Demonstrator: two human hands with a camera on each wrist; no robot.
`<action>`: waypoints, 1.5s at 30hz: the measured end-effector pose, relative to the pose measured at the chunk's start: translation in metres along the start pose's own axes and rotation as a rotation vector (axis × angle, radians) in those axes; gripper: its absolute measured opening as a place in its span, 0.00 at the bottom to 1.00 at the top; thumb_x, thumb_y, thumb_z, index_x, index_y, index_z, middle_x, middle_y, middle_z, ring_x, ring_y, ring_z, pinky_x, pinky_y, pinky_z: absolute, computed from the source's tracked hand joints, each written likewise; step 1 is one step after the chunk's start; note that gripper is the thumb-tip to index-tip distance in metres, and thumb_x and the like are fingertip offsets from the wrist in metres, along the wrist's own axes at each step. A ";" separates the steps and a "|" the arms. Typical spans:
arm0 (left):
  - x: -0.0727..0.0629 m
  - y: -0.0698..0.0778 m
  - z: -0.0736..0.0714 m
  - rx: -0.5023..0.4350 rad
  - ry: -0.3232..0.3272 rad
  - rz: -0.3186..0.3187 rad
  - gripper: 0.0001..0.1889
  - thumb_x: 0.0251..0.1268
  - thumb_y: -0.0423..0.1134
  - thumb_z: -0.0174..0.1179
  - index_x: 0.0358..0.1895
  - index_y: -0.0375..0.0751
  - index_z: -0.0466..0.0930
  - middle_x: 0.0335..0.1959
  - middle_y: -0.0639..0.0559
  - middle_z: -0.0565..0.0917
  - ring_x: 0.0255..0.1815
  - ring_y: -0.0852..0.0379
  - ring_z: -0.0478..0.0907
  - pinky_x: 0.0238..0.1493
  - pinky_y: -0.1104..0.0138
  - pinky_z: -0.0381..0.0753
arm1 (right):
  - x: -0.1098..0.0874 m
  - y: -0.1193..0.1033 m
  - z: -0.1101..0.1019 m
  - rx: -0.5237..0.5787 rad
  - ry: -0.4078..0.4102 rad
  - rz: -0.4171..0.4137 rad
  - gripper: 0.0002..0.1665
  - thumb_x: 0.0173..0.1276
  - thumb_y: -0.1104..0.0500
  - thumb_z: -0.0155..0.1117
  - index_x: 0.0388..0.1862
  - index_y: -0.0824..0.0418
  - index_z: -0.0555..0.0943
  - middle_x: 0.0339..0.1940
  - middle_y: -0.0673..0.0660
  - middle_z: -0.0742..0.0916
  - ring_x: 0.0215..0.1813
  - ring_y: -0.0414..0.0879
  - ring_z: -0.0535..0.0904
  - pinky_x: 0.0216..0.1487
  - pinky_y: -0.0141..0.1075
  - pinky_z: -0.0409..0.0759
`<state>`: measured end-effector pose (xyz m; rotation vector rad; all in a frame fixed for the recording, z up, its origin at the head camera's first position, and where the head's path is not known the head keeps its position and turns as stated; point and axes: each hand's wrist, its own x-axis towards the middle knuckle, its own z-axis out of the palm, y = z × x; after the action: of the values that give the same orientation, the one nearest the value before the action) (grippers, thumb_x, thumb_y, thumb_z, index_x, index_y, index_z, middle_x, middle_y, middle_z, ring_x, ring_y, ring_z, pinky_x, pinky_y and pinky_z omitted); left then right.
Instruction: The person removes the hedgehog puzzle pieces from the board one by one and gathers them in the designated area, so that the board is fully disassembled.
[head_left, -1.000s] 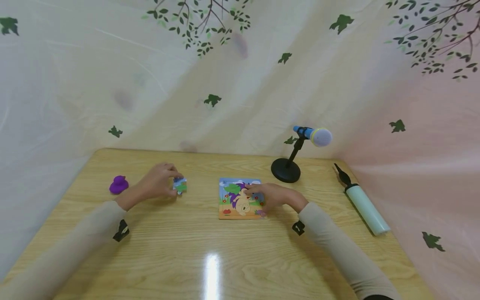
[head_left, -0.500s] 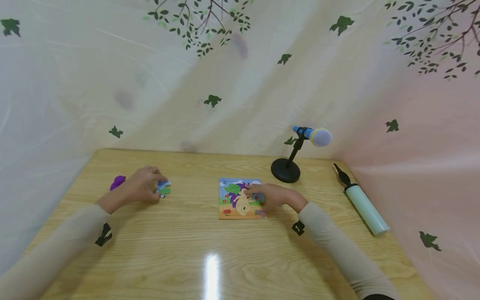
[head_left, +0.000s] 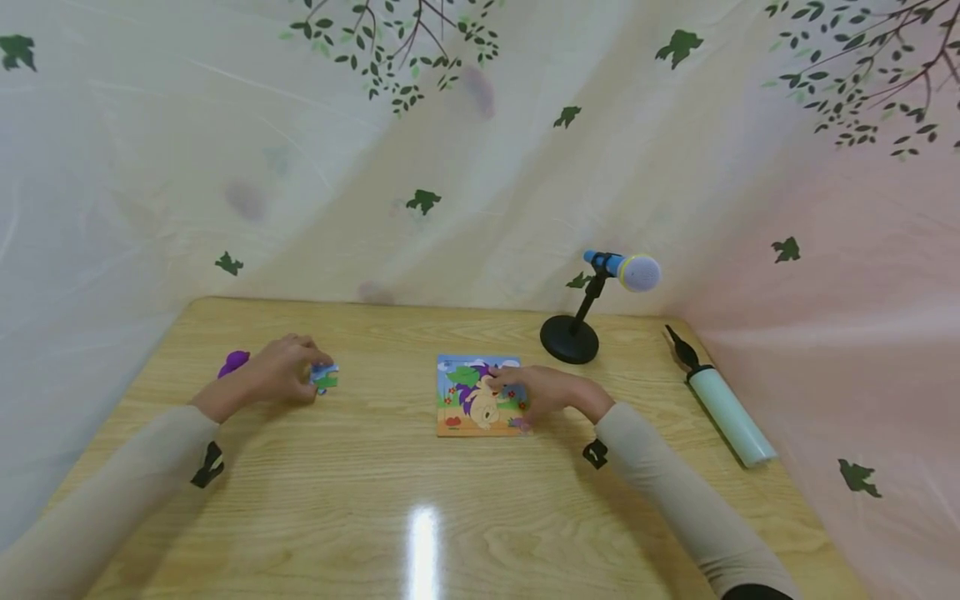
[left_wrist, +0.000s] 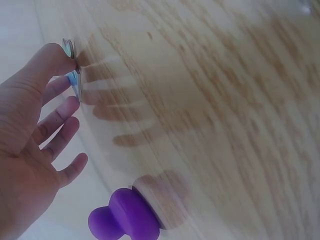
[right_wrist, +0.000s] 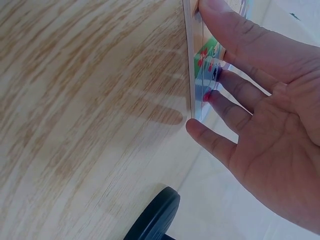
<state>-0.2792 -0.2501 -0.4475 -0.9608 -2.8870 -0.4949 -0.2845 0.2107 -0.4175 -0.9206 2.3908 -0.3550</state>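
My left hand (head_left: 281,371) pinches a small jigsaw puzzle piece (head_left: 324,377), blue above and green below, low over the left part of the table. From the left wrist, the piece (left_wrist: 75,82) appears nearly edge-on between thumb and fingers. A purple rubber duck (head_left: 234,362) sits behind that wrist, partly hidden by it; the left wrist view shows more of the duck (left_wrist: 132,215). At mid-table lies a square jigsaw puzzle (head_left: 461,400) with a purple-maned cartoon animal. Relaxed fingers of my right hand (head_left: 546,390) rest on its right side, covering part of the picture.
Behind the puzzle to the right, a toy microphone (head_left: 633,272) stands on a round black base (head_left: 569,339). A pale green hand pump (head_left: 731,415) lies along the table's right side. A leaf-printed cloth (head_left: 480,167) hangs at the back edge.
My left hand has moved left with the puzzle piece, then stayed nearly still over the last half second. It now hides part of the duck. The right hand has held its place.
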 end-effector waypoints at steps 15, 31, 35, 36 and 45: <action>0.001 -0.001 -0.002 -0.015 -0.060 -0.086 0.25 0.44 0.39 0.71 0.52 0.42 0.87 0.45 0.42 0.83 0.43 0.49 0.75 0.42 0.56 0.76 | 0.002 -0.002 -0.002 -0.049 0.006 -0.019 0.52 0.60 0.59 0.78 0.80 0.58 0.62 0.84 0.60 0.59 0.82 0.64 0.56 0.77 0.57 0.64; -0.002 0.007 -0.002 -0.040 -0.037 -0.106 0.28 0.44 0.39 0.74 0.55 0.39 0.85 0.47 0.41 0.83 0.44 0.48 0.78 0.44 0.52 0.80 | -0.008 0.000 -0.001 -0.081 0.074 0.000 0.41 0.60 0.55 0.78 0.72 0.58 0.75 0.81 0.66 0.65 0.80 0.66 0.61 0.76 0.58 0.64; 0.004 0.015 -0.001 -0.020 0.024 -0.051 0.27 0.47 0.40 0.75 0.55 0.39 0.85 0.48 0.40 0.83 0.47 0.43 0.80 0.49 0.46 0.81 | -0.013 0.005 0.001 -0.054 0.082 -0.002 0.41 0.60 0.56 0.78 0.72 0.58 0.75 0.81 0.66 0.65 0.80 0.67 0.61 0.77 0.59 0.62; 0.007 0.019 0.000 -0.028 0.044 -0.029 0.27 0.48 0.40 0.75 0.55 0.38 0.85 0.48 0.39 0.83 0.48 0.42 0.80 0.49 0.45 0.81 | -0.014 0.006 0.002 -0.043 0.082 -0.003 0.41 0.60 0.57 0.79 0.72 0.57 0.75 0.81 0.65 0.65 0.80 0.66 0.60 0.78 0.59 0.61; 0.056 0.065 0.016 -0.138 0.069 0.060 0.23 0.57 0.38 0.69 0.57 0.37 0.84 0.49 0.39 0.83 0.49 0.41 0.80 0.49 0.48 0.80 | -0.015 0.012 0.004 -0.003 0.096 -0.049 0.42 0.59 0.57 0.79 0.72 0.59 0.75 0.80 0.68 0.65 0.80 0.69 0.60 0.76 0.62 0.62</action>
<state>-0.2850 -0.1637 -0.4351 -1.0242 -2.7846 -0.7162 -0.2793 0.2292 -0.4199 -0.9856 2.4594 -0.4240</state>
